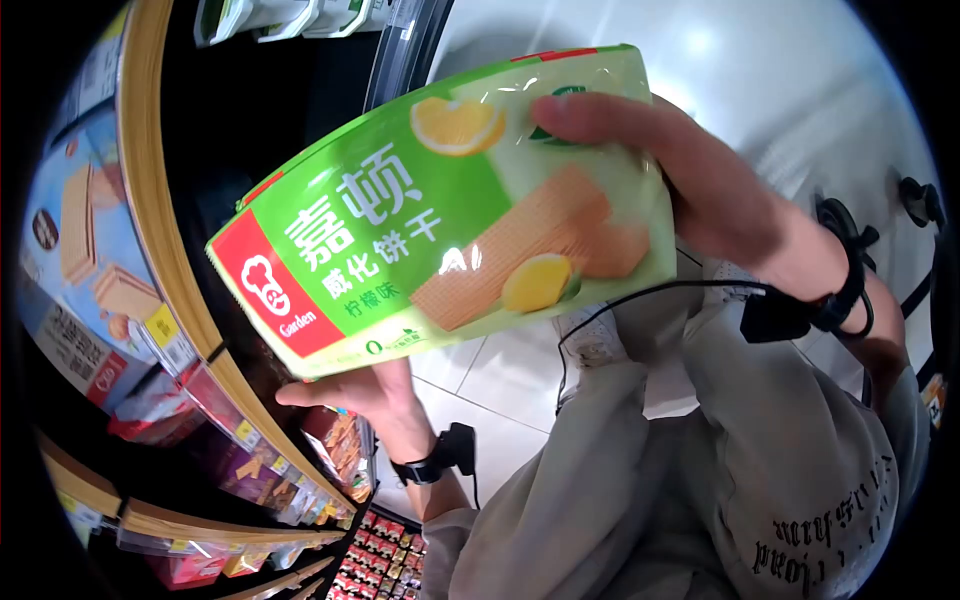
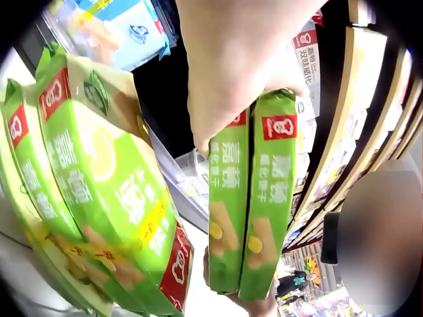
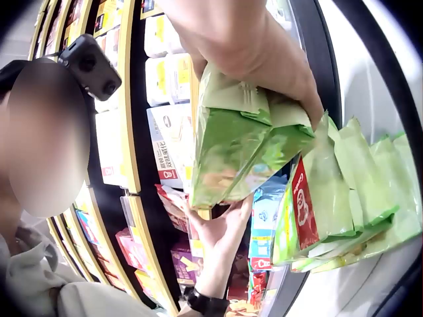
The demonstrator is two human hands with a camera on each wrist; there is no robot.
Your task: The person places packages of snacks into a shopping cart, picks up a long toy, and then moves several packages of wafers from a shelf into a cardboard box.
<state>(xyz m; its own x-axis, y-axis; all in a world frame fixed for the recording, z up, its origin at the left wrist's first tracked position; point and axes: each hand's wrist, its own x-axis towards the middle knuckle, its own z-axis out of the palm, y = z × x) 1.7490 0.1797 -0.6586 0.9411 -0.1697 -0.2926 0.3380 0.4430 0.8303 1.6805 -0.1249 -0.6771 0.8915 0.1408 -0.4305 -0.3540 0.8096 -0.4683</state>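
A green pack of Garden lemon wafer biscuits [image 1: 450, 225] is held up in front of me. In the left wrist view a second pack [image 2: 269, 205] stands flush beside this pack [image 2: 228, 198]. My right hand [image 1: 700, 165] grips the right-hand end in the head view, thumb laid across the printed front and fingers hidden behind. At the opposite end my left hand [image 1: 375, 392] lies against the lower corner with its thumb stretched out to the side. The right wrist view shows that left hand [image 3: 221, 231] spread beneath the packs.
Wooden-edged shelves [image 1: 145, 150] with price tags run along the left, stocked with a blue wafer box [image 1: 90, 235] and other snacks. More green packs [image 2: 99, 178], some bound with yellow tape, stand close by. A cable [image 1: 640, 292] hangs from the right wrist.
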